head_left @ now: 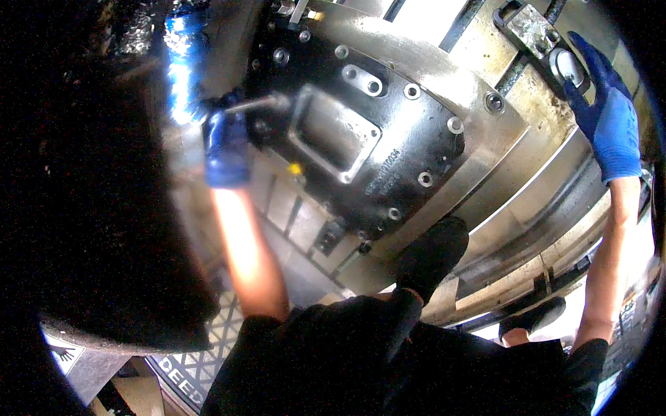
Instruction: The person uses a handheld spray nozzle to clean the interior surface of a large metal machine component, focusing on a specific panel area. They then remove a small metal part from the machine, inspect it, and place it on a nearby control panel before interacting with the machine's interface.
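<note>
My left hand (pixel 227 149), in a blue work glove and smeared by motion, is closed around a thin metal rod (pixel 257 104). The rod reaches right toward a black metal plate (pixel 409 132) with a recessed rectangular pocket (pixel 336 132) and several bolt holes. What the rod's other end belongs to is hidden. Far to the right, my gloved right hand (pixel 610 118) is spread, its thumb and fingers apart around the end of a metal clamp block (pixel 538 35). A round bright piece (pixel 567 67) sits in that block, close to the fingertips.
Slotted machine table (pixel 479 48) lies under and behind the plate. A large dark machine body (pixel 104 208) fills the left, with a shiny blue cylinder (pixel 184 62) beside it. One black shoe (pixel 437 253) is by the plate's near edge. A yellow piece (pixel 295 168) touches the plate's left edge.
</note>
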Demonstrator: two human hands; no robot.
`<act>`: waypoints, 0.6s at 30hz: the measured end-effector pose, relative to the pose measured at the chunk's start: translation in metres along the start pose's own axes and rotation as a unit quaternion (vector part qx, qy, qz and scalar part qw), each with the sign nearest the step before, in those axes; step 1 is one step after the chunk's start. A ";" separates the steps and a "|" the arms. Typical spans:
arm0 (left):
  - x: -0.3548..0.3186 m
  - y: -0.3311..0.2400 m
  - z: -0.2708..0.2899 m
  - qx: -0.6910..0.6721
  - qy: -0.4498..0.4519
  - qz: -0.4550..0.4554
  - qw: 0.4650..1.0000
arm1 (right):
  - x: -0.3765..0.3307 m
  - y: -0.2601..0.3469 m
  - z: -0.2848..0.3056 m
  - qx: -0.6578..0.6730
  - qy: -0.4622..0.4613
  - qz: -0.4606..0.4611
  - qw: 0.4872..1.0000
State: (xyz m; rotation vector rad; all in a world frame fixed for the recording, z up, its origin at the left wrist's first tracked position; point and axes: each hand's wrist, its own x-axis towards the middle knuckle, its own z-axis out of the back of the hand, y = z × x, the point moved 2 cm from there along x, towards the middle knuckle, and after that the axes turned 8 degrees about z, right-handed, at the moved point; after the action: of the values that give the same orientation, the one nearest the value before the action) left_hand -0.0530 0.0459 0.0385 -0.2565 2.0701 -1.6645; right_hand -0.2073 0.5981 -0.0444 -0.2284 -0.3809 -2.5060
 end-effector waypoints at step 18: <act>-0.003 -0.016 -0.004 -0.046 0.044 -0.007 0.998 | -0.005 -0.003 0.003 0.125 0.100 -0.147 0.976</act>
State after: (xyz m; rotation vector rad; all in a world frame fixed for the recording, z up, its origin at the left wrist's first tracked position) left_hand -0.0543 0.0468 0.0553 -0.2330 2.2179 -1.6169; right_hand -0.2048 0.6039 -0.0432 0.1931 -0.6813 -2.7010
